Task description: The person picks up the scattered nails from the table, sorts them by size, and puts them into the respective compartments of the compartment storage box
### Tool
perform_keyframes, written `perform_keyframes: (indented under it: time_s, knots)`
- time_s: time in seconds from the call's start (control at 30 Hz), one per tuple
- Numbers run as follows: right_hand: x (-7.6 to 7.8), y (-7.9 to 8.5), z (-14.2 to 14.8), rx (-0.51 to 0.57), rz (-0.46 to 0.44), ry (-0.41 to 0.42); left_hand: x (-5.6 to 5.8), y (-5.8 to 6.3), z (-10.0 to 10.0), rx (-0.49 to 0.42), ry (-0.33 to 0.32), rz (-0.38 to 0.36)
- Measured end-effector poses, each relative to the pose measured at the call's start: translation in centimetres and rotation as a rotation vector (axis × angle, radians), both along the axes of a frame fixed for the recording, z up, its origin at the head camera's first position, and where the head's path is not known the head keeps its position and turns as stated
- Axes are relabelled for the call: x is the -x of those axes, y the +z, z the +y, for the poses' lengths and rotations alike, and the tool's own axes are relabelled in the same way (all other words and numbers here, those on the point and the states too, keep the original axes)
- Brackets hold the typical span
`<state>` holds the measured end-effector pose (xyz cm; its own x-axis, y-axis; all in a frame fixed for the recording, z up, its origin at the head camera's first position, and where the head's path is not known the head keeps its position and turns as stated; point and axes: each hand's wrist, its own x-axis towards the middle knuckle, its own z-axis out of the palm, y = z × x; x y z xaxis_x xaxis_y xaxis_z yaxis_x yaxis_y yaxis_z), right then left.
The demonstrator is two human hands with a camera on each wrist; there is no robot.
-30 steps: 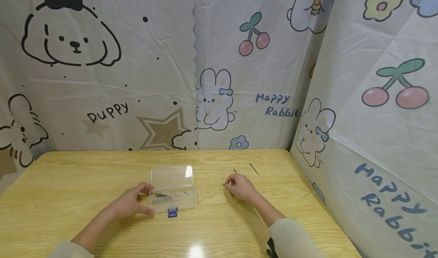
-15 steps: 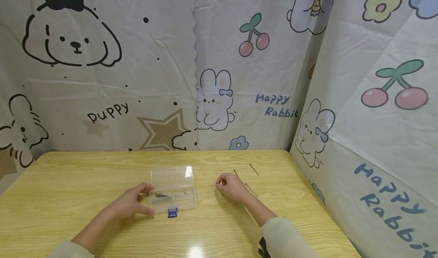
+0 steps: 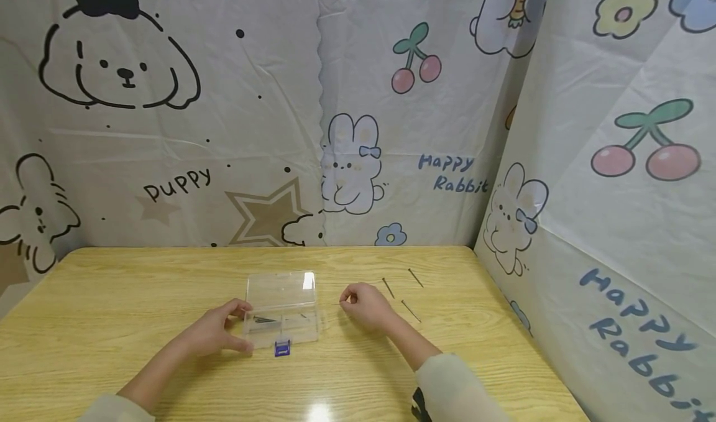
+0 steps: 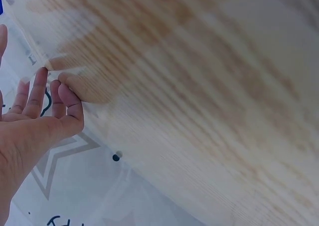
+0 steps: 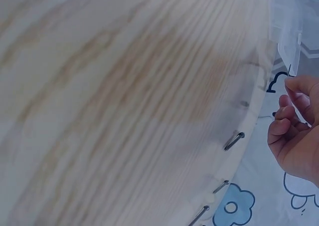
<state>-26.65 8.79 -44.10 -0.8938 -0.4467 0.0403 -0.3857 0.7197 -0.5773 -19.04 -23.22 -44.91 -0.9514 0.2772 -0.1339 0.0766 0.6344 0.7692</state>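
Observation:
A clear plastic box (image 3: 299, 333) with its lid (image 3: 279, 287) raised stands on the table. Several dark nails (image 3: 263, 319) lie in its left compartment; a small thin piece (image 3: 303, 315) is in the right one. My left hand (image 3: 209, 330) holds the box's left side, thumb at the near corner and fingers farther back. My right hand (image 3: 366, 307), right of the box, pinches a thin nail (image 5: 289, 70) between thumb and forefinger. Three nails lie on the table to the right: one nail (image 3: 416, 278) farthest back, another nail (image 3: 388, 288) beside the hand, a third nail (image 3: 411, 311) nearer.
A blue latch (image 3: 282, 348) sits on the box's front edge. The wood-grain table (image 3: 168, 279) meets a printed cloth (image 3: 268, 99) at the back and another cloth (image 3: 615, 223) on the right.
My right hand has moved left toward the box with the pinched nail, uncovering two nails lying on the table. The left hand and the box have stayed in place.

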Motion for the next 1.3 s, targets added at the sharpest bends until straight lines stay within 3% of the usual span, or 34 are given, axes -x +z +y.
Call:
perform_keyframes:
  time_s: [0.33, 0.83, 1.3]
  knots:
    - [-0.3, 0.5, -1.6, 0.031, -0.02, 0.009, -0.1, 0.2, -0.1, -0.014, -0.028, -0.002]
    - [-1.0, 0.9, -4.1, 0.006, -0.037, 0.037, 0.0, 0.1, 0.0, -0.004, -0.016, -0.008]
    - [-1.3, -0.1, -6.2, -0.007, -0.012, 0.091, 0.0, 0.3, 0.0, 0.0, -0.014, -0.01]
